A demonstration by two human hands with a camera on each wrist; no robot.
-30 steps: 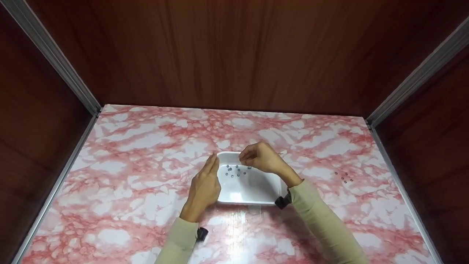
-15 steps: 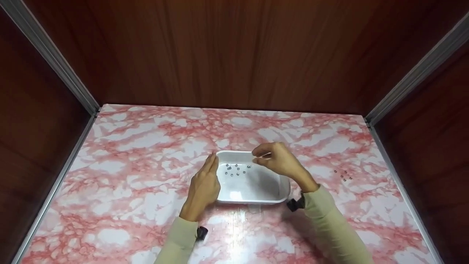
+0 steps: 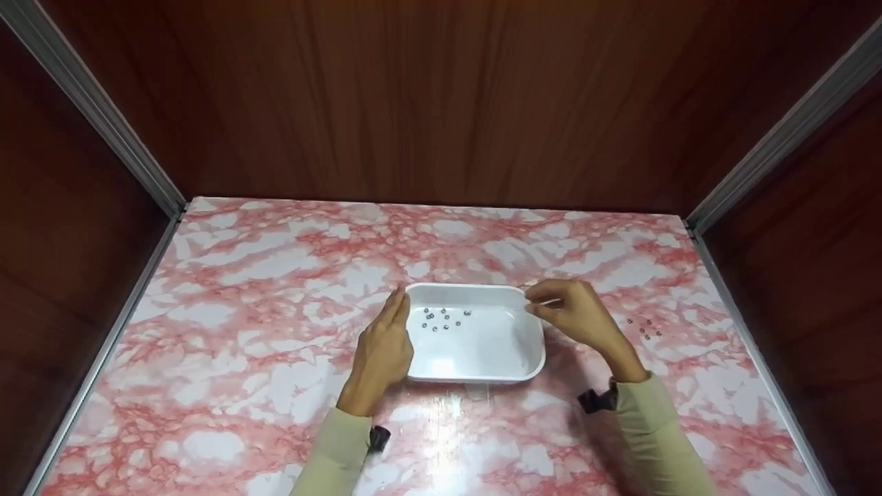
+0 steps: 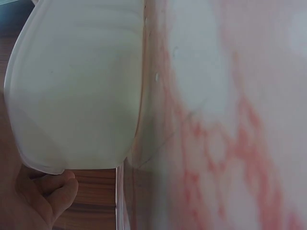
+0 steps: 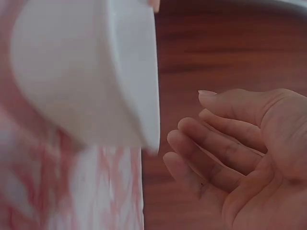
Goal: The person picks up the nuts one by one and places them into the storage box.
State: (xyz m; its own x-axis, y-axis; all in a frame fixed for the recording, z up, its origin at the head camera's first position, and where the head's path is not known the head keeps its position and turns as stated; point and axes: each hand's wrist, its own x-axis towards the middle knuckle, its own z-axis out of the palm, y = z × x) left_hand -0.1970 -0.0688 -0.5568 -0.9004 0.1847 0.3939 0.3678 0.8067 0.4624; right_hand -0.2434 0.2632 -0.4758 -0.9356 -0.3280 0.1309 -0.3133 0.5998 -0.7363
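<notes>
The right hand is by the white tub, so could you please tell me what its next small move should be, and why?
I would probably move the right hand across to the loose pieces on the table: its fingers look open and empty in the right wrist view, and those pieces lie outside the tub, while similar ones lie inside.

Plain white is shown by the tray (image 3: 482,351), and silvery grey by the small pieces (image 3: 446,327). The tabletop (image 3: 241,386) is marbled in red, pink and white. The wall panels (image 3: 441,103) are streaked with dark reddish-brown wood grain and edged by grey strips (image 3: 103,114). The sleeves (image 3: 334,451) are coloured pale khaki-green, the wrist cameras (image 3: 379,439) black.
</notes>
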